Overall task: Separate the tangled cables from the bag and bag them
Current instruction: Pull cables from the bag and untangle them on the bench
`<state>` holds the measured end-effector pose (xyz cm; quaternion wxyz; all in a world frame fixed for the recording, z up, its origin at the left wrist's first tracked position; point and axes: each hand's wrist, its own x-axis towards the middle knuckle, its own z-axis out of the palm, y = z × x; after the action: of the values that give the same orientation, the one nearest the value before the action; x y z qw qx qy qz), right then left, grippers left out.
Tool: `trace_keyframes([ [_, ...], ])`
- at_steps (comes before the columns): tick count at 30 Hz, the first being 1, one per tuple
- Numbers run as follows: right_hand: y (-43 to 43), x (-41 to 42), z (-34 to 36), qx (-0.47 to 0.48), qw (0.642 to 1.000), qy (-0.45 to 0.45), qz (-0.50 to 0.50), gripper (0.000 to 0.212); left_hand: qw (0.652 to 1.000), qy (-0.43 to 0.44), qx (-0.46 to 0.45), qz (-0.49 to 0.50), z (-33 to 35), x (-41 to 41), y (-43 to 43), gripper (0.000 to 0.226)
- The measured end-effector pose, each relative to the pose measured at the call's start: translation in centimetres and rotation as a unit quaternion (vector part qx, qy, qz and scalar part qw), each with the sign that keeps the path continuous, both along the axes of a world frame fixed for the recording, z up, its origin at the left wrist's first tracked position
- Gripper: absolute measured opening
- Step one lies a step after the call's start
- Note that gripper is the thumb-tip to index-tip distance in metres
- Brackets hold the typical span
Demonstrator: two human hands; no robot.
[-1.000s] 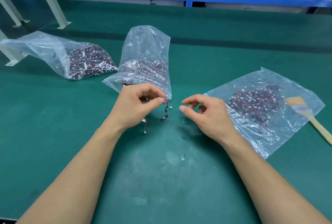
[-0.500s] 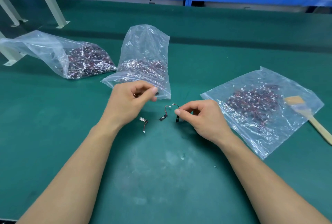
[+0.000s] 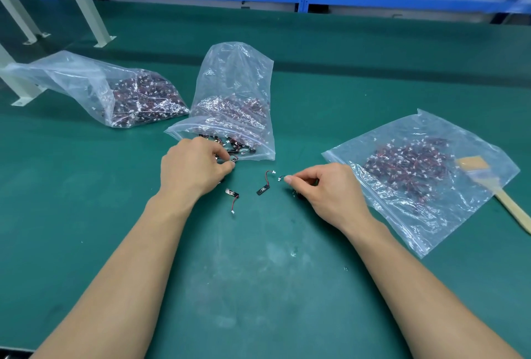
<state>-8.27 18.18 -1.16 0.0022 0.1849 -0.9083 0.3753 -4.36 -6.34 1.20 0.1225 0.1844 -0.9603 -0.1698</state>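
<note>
1. The left hand (image 3: 195, 169) curls its fingers into the mouth of the middle bag (image 3: 238, 71), at 12 o'clock, to pick at the tangled cables (image 3: 230, 145); whether it grips one I cannot tell.
2. The right hand (image 3: 324, 192) pinches a single cable (image 3: 281, 178) by its connector end, handy to the flat bag (image 3: 402, 232) at 3 o'clock, likely its destination.
3. Since half a second ago, the left hand has reached deeper, and the right has drawn its cable clear of the loose cables (image 3: 232, 196) between them.
</note>
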Motion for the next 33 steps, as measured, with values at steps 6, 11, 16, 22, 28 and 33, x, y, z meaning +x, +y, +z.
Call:
trace_keyframes([
  [6,0.2,-0.1,0.1,-0.03,0.999,-0.001,-0.038,0.025,1.0,0.01,-0.02,-0.001,0.1,0.0,0.3,0.011],
  [11,0.4,0.0,0.5,-0.09,0.995,0.001,-0.031,0.022,0.993,0.072,0.071,-0.056,0.5,0.5,0.3,0.016],
  [16,-0.1,0.6,1.2,-0.17,0.985,-0.014,0.024,0.014,0.944,0.102,0.244,-0.198,0.8,1.4,2.1,0.015],
  [22,-0.5,1.0,1.4,-0.213,0.973,-0.041,0.077,0.005,0.911,0.098,0.285,-0.282,0.6,1.4,3.8,0.016],
  [28,-0.5,0.9,1.7,-0.249,0.962,-0.073,0.082,0.01,0.906,0.106,0.289,-0.29,0.2,1.4,3.8,0.007],
  [33,1.1,0.0,2.3,-0.234,0.964,-0.119,0.045,0.016,0.931,0.141,0.278,-0.189,-0.1,0.7,1.4,0.009],
])
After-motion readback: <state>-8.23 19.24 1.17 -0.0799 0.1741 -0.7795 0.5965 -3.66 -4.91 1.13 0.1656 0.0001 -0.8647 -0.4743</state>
